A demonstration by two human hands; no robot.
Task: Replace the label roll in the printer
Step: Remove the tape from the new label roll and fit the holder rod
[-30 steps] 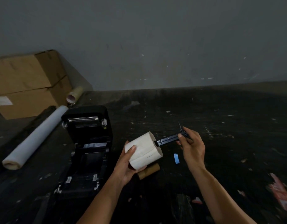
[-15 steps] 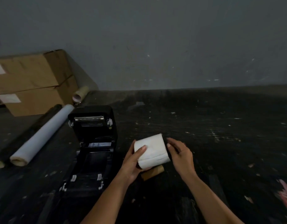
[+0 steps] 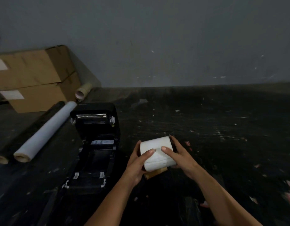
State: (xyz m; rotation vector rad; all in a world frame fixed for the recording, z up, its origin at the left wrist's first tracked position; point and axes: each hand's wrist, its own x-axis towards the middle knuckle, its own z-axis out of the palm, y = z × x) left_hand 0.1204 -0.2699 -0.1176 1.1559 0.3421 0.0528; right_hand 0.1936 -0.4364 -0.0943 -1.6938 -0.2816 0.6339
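Note:
A white label roll (image 3: 157, 148) is held above the dark floor by both hands. My left hand (image 3: 137, 162) grips its left end with the thumb on top. My right hand (image 3: 180, 155) clasps its right end, thumb resting on the paper. The black spindle is hidden inside the roll or behind my right hand. A brown cardboard core (image 3: 155, 173) lies just under the roll. The black label printer (image 3: 93, 144) stands to the left with its lid open and its roll bay bare.
Two long rolls, one white (image 3: 46, 131) and one dark (image 3: 26, 132), lie left of the printer. Cardboard boxes (image 3: 33, 79) and a small tape roll (image 3: 83, 92) sit against the grey wall. Paper scraps dot the dark floor on the right.
My right hand pushed the black spindle into the roll, then closed around the roll's right end. The blue scrap seen earlier is out of sight.

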